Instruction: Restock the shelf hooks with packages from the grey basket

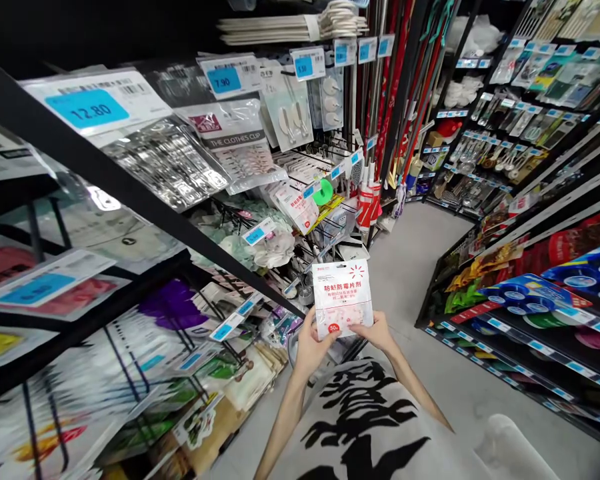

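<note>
I hold a white and pink packet (341, 298) with red Chinese print upright in front of me, in a shop aisle. My left hand (310, 348) grips its lower left corner, thumb on the front. My right hand (377, 331) pinches its lower right corner. Both hands are closed on the packet. Below my arms shows my white garment with black stripes (365, 420).
Hanging goods fill the racks on my left: clothes clips (237, 143), hooks, bagged items, with blue price tags (87, 108). Mops and brooms (405, 100) stand at the aisle's far end. Shelves with kitchen tools and colourful packs (530, 293) line the right. Grey floor (420, 253) runs between.
</note>
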The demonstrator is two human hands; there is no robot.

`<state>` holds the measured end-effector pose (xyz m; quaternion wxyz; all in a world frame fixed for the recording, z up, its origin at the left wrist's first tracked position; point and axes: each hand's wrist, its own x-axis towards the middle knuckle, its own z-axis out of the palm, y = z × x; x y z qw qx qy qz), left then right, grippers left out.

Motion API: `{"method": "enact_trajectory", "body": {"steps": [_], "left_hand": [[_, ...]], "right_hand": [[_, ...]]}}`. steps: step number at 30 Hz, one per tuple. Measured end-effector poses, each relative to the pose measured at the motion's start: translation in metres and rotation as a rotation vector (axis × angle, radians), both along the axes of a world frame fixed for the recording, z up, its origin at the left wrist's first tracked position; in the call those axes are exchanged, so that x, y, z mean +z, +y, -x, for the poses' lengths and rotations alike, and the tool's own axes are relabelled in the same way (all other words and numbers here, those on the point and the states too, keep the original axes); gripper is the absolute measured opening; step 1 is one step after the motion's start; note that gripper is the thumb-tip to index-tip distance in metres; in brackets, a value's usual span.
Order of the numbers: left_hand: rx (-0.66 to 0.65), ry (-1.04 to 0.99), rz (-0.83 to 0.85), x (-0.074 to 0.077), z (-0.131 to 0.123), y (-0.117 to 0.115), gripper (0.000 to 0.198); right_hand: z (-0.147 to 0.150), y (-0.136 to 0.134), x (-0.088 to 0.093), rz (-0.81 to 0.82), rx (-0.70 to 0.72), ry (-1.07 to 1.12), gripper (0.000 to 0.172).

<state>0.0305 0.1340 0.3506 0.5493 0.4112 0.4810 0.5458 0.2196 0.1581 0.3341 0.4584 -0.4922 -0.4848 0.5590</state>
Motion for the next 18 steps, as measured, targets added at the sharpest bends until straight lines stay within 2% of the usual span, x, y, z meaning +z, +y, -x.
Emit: {"method": "enact_trajectory", "body": {"steps": [3,9,18], "left_hand": [[0.023,0.031,0.006,-0.004,0.005,0.0,0.099],[0.053,0.048,-0.008,-0.011,0.008,0.0,0.097],[0.027,0.077,-0.01,-0.001,0.008,0.007,0.104]], "right_hand": [[0.0,0.0,0.003,0.01,0.109,-0.001,0.036],[0.008,-0.001,0.011,0.04,0.077,0.048,0.038],[0.008,0.003,0.004,-0.002,0.092,0.068,0.043]]}}
